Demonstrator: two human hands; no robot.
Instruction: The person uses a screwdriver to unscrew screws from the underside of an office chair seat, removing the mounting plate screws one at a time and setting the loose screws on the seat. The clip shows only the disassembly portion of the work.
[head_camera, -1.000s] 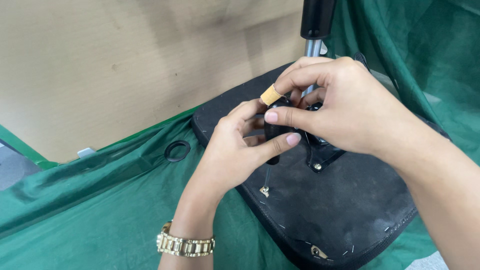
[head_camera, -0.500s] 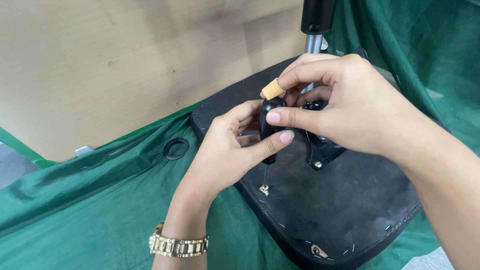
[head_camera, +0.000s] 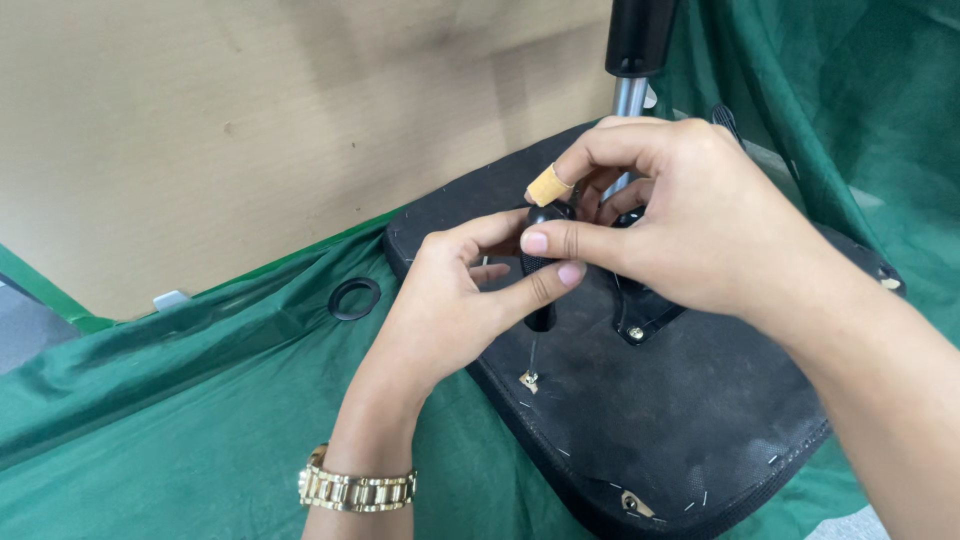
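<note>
A black chair seat (head_camera: 680, 420) lies upside down on green cloth, its metal post (head_camera: 630, 95) standing up at the back. Both hands hold a black-handled screwdriver (head_camera: 541, 300) upright over the seat's near left edge. The thin shaft runs down to a small brass screw (head_camera: 527, 380). My left hand (head_camera: 450, 300), with a gold watch at the wrist, grips the handle low down. My right hand (head_camera: 670, 215), a tan bandage on its index fingertip, pinches the handle's top.
A black ring (head_camera: 354, 298) lies on the green cloth (head_camera: 180, 420) left of the seat. A black metal bracket (head_camera: 640, 320) is screwed to the seat under my right hand. A brown board wall (head_camera: 250, 120) stands behind. Another brass fitting (head_camera: 634, 503) sits near the seat's front edge.
The hands stay on the screwdriver and shift only slightly; my right fingers have turned a little around the handle's top.
</note>
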